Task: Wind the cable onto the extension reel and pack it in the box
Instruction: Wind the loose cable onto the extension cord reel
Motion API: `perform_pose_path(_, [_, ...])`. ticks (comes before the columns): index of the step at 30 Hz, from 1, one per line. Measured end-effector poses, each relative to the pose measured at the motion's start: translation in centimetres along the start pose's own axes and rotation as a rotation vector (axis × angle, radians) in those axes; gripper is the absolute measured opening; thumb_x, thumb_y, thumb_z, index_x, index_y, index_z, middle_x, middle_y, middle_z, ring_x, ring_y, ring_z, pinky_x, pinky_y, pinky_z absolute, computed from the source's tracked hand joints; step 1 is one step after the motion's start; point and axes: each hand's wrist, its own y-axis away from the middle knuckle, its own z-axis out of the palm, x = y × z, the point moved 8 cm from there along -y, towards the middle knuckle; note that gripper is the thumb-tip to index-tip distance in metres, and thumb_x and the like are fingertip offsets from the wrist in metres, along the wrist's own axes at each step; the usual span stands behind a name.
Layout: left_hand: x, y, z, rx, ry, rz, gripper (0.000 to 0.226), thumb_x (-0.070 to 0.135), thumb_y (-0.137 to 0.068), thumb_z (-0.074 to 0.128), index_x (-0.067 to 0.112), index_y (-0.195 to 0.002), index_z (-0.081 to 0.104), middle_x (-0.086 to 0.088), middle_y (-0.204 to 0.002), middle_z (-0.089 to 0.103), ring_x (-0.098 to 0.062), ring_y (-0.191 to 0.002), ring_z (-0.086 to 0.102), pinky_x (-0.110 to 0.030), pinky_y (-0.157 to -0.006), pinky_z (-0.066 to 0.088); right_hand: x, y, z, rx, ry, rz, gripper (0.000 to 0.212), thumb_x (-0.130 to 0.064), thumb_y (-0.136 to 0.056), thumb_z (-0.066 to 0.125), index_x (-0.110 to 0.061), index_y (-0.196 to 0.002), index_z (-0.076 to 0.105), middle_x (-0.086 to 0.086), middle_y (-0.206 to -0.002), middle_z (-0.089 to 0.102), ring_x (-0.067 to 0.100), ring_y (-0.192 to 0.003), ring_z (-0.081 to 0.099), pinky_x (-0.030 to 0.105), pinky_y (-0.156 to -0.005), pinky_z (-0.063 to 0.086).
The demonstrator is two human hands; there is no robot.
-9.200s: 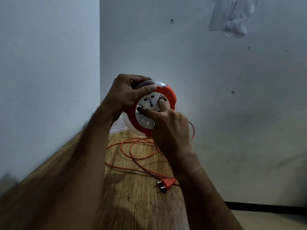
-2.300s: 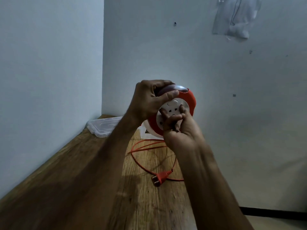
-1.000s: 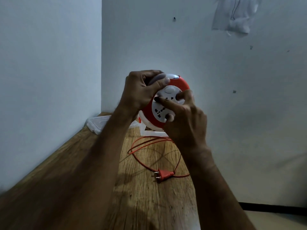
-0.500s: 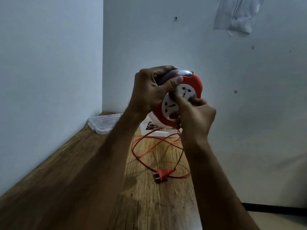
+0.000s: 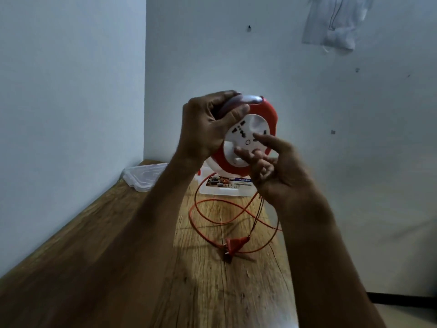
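A round red extension reel (image 5: 264,117) with a white socket face is held up above the wooden table (image 5: 132,268). My left hand (image 5: 208,124) grips its top handle. My right hand (image 5: 276,171) has its fingers spread, with the fingertips touching the lower part of the white face. Orange cable (image 5: 212,216) hangs from the reel and lies in loose loops on the table. The cable ends in an orange plug (image 5: 233,246) lying flat. The white product box (image 5: 224,185) sits behind the reel, partly hidden by it.
A clear plastic lid or tray (image 5: 144,176) lies in the far left corner against the wall. Walls close the table on the left and at the back. The table's right edge drops off near my right forearm.
My right hand has opened its fingers on the reel's face after turning it. The cable on the table has shortened over the frames and the plug has slid closer to the reel.
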Motion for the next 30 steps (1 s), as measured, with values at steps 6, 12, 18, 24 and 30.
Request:
perform_pose_path(6, [-1.2,-0.2,-1.5,0.02,0.103,-0.095,0.02,0.027,-0.094,0.069,0.02,-0.113,0.071,0.008,-0.1,0.075,-0.008,-0.091,0.075,-0.027,-0.078,0.062,-5.1,0.0,-3.8,0.21,0.359,-0.339,0.02,-0.015,-0.088,0.065,-0.006,-0.106,0.064,0.012,-0.081,0.078,0.009,-0.052,0.059,0.02,-0.046,0.047])
perform_pose_path(12, [-0.8,-0.1,-1.5,0.005,0.107,-0.083,0.016,0.025,-0.094,0.068,0.024,-0.111,0.069,0.013,-0.098,0.073,-0.006,-0.09,0.074,-0.023,-0.076,0.061,-4.7,-1.3,-5.5,0.327,0.845,-0.392,0.009,-0.01,-0.092,0.068,-0.014,-0.099,0.073,0.008,-0.099,0.073,0.018,-0.083,0.068,0.025,-0.063,0.053])
perform_pose_path(18, [-1.2,-0.1,-1.4,0.005,0.077,-0.106,0.025,0.025,-0.094,0.069,0.016,-0.118,0.07,0.004,-0.106,0.074,-0.011,-0.094,0.074,-0.028,-0.082,0.062,-2.2,-3.6,-5.0,0.203,1.217,-0.326,0.019,-0.013,-0.097,0.063,-0.013,-0.114,0.071,0.003,-0.107,0.071,0.008,-0.086,0.065,0.017,-0.059,0.045])
perform_pose_path(24, [-1.4,-0.1,-1.0,-0.014,0.054,-0.11,0.027,0.025,-0.094,0.068,0.013,-0.119,0.07,0.004,-0.108,0.073,-0.012,-0.095,0.074,-0.028,-0.083,0.062,-1.5,-4.2,-5.1,0.148,1.299,-0.244,0.015,-0.012,-0.099,0.058,-0.015,-0.102,0.073,0.0,-0.094,0.069,0.009,-0.083,0.063,0.017,-0.058,0.043])
perform_pose_path(30, [-1.2,-0.1,-1.0,-0.02,0.067,-0.099,0.02,0.026,-0.095,0.068,0.023,-0.115,0.068,0.013,-0.102,0.072,-0.005,-0.091,0.074,-0.024,-0.08,0.061,-1.3,-3.9,-5.0,0.066,1.256,-0.169,0.024,-0.022,-0.103,0.053,-0.017,-0.092,0.074,-0.002,-0.085,0.066,0.005,-0.064,0.052,0.012,-0.046,0.038])
